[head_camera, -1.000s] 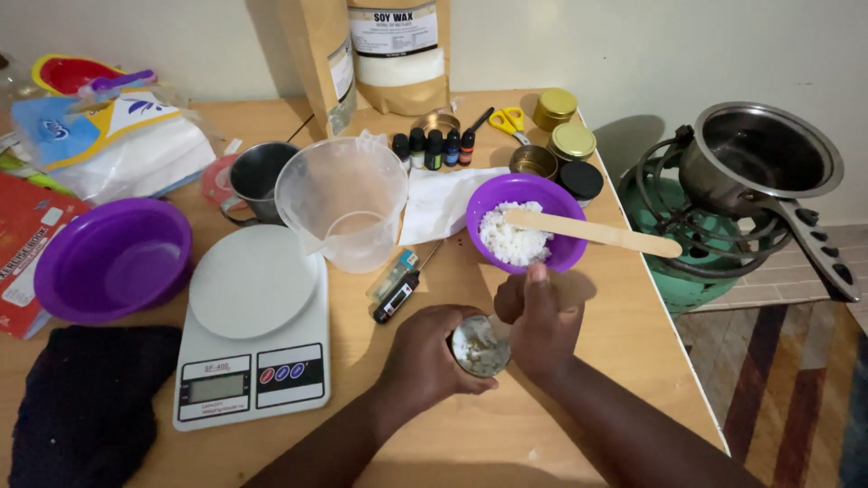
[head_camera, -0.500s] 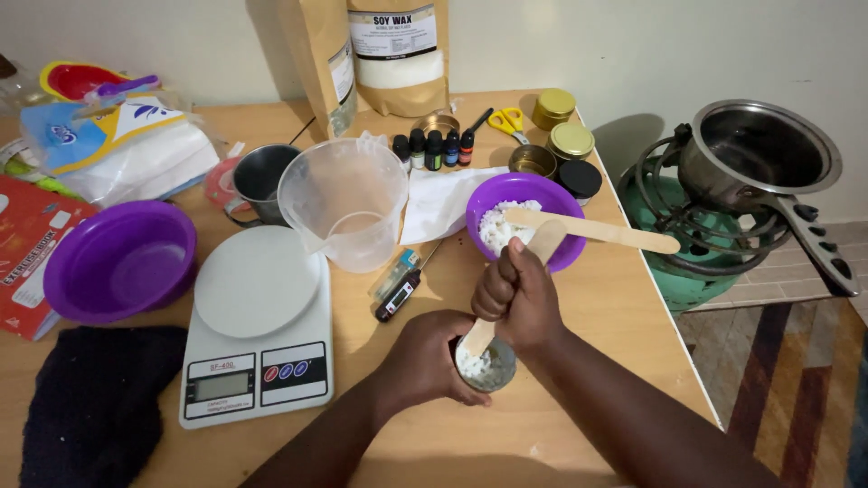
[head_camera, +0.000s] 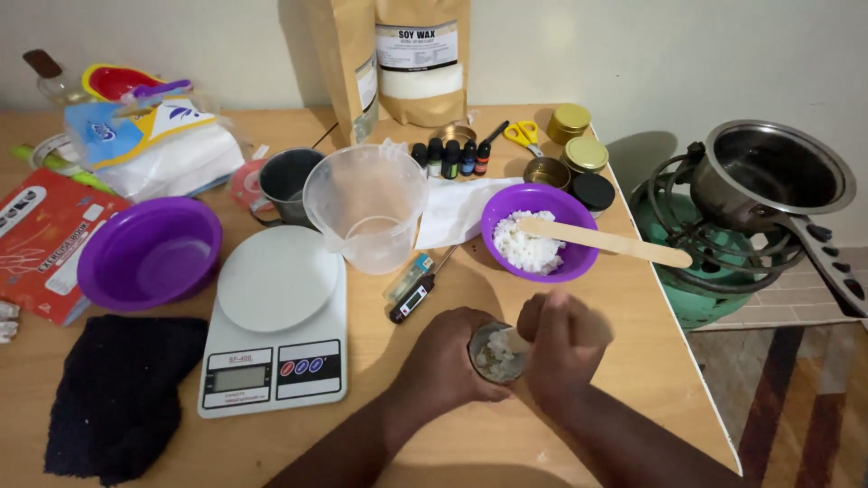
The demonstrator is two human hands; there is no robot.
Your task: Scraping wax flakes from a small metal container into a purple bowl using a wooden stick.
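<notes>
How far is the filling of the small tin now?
Done: the small tin already holds white flakes. In hand: the left hand grips it; the right hand presses inside, blurred. Left: flakes remain in the purple bowl; other tins look closed.

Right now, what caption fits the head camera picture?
Left hand holds a small tin of white flakes while the right hand presses inside it.
</notes>
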